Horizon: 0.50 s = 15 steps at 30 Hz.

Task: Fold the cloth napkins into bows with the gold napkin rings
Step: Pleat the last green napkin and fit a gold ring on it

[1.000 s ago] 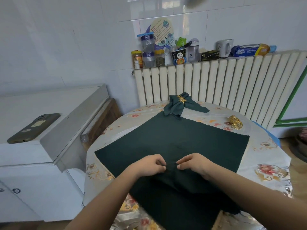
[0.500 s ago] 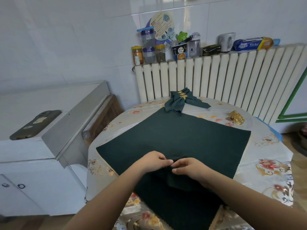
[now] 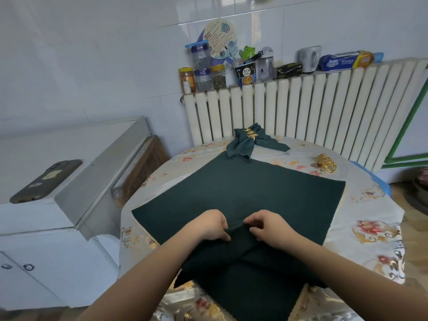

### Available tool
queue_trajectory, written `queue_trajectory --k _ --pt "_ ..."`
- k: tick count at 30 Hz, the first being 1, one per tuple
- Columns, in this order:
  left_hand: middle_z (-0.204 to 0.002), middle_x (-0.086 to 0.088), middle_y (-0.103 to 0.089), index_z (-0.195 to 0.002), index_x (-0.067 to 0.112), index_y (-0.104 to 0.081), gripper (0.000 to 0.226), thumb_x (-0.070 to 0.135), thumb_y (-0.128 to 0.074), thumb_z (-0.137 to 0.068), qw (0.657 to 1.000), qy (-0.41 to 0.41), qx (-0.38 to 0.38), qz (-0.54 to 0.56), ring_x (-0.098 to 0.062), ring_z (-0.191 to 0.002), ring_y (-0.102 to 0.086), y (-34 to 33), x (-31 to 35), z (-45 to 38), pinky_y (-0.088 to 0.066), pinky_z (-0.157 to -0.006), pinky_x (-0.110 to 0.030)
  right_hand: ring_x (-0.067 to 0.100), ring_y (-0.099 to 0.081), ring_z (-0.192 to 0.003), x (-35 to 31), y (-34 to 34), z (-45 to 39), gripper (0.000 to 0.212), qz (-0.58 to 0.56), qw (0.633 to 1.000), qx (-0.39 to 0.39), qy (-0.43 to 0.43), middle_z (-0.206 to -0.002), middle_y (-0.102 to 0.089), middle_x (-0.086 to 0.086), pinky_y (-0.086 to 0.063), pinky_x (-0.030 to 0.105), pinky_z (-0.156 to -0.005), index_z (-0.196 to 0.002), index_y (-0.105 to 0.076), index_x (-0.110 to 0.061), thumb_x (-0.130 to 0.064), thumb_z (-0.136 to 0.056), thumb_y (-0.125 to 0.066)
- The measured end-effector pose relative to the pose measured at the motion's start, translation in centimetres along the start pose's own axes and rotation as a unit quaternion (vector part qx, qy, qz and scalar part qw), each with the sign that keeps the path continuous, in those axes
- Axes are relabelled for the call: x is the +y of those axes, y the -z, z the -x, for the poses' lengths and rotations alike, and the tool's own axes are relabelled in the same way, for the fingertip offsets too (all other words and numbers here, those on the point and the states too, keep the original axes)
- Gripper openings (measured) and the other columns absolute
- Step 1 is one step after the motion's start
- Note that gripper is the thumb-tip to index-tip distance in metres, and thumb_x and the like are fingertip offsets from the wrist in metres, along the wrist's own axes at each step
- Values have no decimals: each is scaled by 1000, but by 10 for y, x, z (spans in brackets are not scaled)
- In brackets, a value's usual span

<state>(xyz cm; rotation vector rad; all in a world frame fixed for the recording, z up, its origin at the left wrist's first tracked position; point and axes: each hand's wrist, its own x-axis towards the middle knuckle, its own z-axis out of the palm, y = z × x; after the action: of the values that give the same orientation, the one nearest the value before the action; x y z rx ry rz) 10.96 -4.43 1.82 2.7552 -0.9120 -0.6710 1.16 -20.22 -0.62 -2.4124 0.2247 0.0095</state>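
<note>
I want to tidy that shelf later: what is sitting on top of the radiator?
On the radiator stand jars, a noodle cup, a frog toy, a bottle, a mug and a wrap box. Anything behind them is hidden.

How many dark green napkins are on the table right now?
2: a flat napkin spread mid-table, its near part pinched by the left hand and right hand, and a finished bow by the radiator.

Both forearms bare, no sleeves; left hand (image 3: 209, 225) & right hand (image 3: 269, 229) w/o gloves.
</note>
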Motion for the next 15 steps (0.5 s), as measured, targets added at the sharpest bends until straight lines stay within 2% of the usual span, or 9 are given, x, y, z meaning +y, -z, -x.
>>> queue_trajectory --k 3,6,11,13,15 --pt "-100 -7 -61 -96 9 -64 23 28 -68 -84 998 -52 13 -42 -21 -92 -57 -3 -5 4 -46 -79 -31 10 -53 -108 2 -6 0 40 82 996 0 45 -121 -49 -4 -38 18 -98 -129 -56 -24 -26 -90 -60" --pt "-109 -1 -48 -99 15 -55 20 27 -65 -87 993 -101 -3 -68 -18 -97 -51 -6 -15 10 -43 -86 -30 9 -46 -117 6 -9 2 48 108 992 -14 67 -128 -47 -5 -34 16 -98 -135 -49 -27 -35 -89 -59" --pt "-110 -2 -46 -84 14 -49 17 24 -62 -88 986 -124 -13 -115 -19 -94 -48 -4 -22 15 -42 -86 -34 3 -37 -118 16 -14 10 49 110 986 -11 127 -138 -44 -9 -28 9 -92 -132 -48 -28 -44 -87 -60" --pt "-110 -4 -48 -82 14 -48 18 22 -63 -86 987 -117 1 -108 -22 -97 -51 -4 -22 16 -44 -87 -36 6 -31 -127 18 -19 14 55 135 979 10 150 -143 -40 -10 -24 13 -102 -135 -46 -28 -53 -87 -54" --pt "-111 -5 -51 -74 17 -44 21 18 -62 -84 989 -113 13 -98 -23 -100 -52 -3 -24 14 -44 -89 -37 8 -24 -133 19 -22 19 70 183 969 18 167 -148 -32 -13 -15 22 -109 -141 -39 -30 -70 -84 -37"
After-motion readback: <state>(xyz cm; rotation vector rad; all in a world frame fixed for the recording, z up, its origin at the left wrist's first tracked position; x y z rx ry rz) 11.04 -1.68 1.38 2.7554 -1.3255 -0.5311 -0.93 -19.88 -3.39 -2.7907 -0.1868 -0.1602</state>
